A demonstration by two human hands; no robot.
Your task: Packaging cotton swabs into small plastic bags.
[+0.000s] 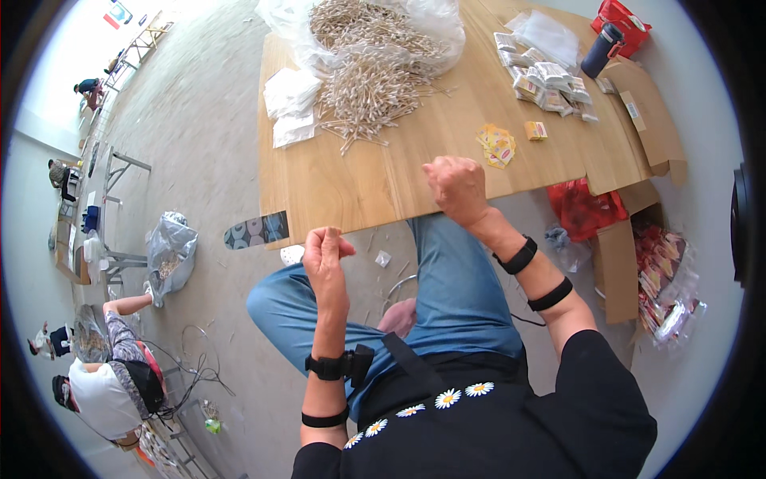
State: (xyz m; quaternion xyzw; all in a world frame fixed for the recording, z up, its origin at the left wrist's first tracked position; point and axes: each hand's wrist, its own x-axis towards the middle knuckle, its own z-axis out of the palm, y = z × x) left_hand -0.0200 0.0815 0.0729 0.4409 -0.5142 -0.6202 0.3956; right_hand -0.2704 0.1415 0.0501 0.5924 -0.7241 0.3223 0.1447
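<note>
My left hand [325, 257] is just off the table's front edge, near its left corner, thumb and fingers pressed together; whatever they may pinch is hidden. Over the front edge, my right hand [458, 188] is curled into a fist, its inside out of sight. Farther back on the wooden table [383, 180] lies a loose heap of cotton swabs [369, 88], spilling from a clear plastic bag [437, 40]. Left of the heap is a stack of small white bags [292, 104]. Yellow cards [498, 145] and a small yellow box [536, 130] lie beyond my right hand.
Small white packets [550, 84], a dark bottle [602, 49] and a red bag [622, 28] stand far right. Open cartons [616, 271] with packets are below right. A patterned strip [255, 231] juts from the left corner. A person [108, 395] sits at left, near a grey sack [171, 249].
</note>
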